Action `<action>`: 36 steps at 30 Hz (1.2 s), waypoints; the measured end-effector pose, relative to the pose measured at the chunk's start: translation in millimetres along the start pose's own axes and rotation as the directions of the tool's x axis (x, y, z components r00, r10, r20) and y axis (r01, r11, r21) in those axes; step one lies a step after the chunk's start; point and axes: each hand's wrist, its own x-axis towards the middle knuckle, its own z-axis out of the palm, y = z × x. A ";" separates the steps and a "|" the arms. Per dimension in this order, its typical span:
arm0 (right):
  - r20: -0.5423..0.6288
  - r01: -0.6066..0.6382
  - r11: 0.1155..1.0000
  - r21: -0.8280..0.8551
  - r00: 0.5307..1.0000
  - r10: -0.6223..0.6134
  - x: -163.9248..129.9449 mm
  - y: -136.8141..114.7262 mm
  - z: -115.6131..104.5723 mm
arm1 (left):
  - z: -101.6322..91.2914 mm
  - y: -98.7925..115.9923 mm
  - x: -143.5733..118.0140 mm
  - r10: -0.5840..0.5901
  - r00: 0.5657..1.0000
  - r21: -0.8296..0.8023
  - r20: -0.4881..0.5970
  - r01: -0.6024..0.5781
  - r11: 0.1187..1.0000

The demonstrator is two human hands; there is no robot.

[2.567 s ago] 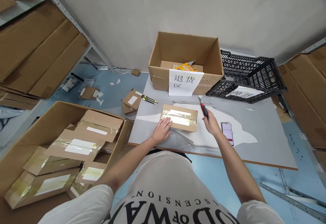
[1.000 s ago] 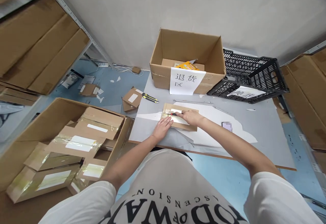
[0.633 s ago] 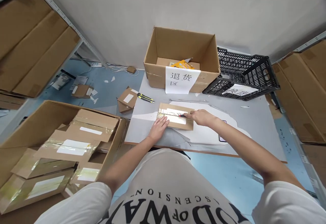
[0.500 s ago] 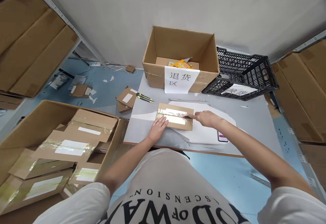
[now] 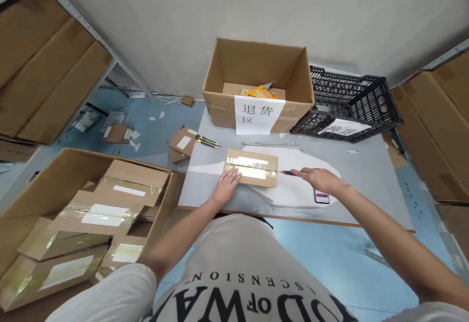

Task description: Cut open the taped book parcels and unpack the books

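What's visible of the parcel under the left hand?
The cardboard parcel is brown, oblong, flat on the table. Glossy tape and white labels partly cover its top; a lengthwise line may be seam or cut. The left hand rests on its near left corner; the red-and-black knife points at its right end.

We rest left hand on small taped box. Our right hand holds red-and-black cutter, tip by box's end. We see phone near that hand, big open box behind.
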 end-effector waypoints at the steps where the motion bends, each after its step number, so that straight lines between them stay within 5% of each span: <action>1: -0.014 0.004 1.000 -0.001 1.000 -0.004 -2.7 2.4 2.9 | -0.5 -0.1 0.2 0.000 1.000 0.007 0.007 0.000 1.000; 6: -0.153 -0.034 0.994 0.104 0.987 0.049 -27.4 19.7 30.7 | -2.9 -0.9 2.7 -0.006 1.000 0.020 0.020 0.006 1.000; 10: -0.312 -0.109 0.878 0.466 0.908 0.278 -37.1 7.5 71.4 | -9.4 0.1 5.2 0.007 1.000 0.004 0.014 -0.007 1.000; 12: -0.292 -0.106 0.706 0.700 0.860 0.419 -29.8 -11.5 93.3 | -14.5 0.9 5.9 0.019 1.000 -0.018 0.006 -0.019 1.000; 15: -0.180 -0.011 0.321 0.947 0.810 0.558 -8.2 -43.5 118.3 | -22.7 0.1 6.6 0.041 0.999 -0.047 0.003 -0.041 0.998; 18: -0.092 0.126 -0.013 0.992 0.788 0.609 12.7 -65.2 128.7 | -30.0 -5.4 8.6 0.072 0.997 -0.062 0.005 -0.072 0.995; 20: -0.056 0.170 -0.132 0.977 0.793 0.607 21.1 -71.9 129.1 | -33.9 -11.2 12.6 0.077 0.997 -0.066 0.007 -0.077 0.995; 36: -0.034 0.207 -0.246 0.947 0.826 0.563 24.1 -78.3 126.7 | -35.6 -16.8 63.2 -0.071 0.983 -0.100 0.167 0.089 0.991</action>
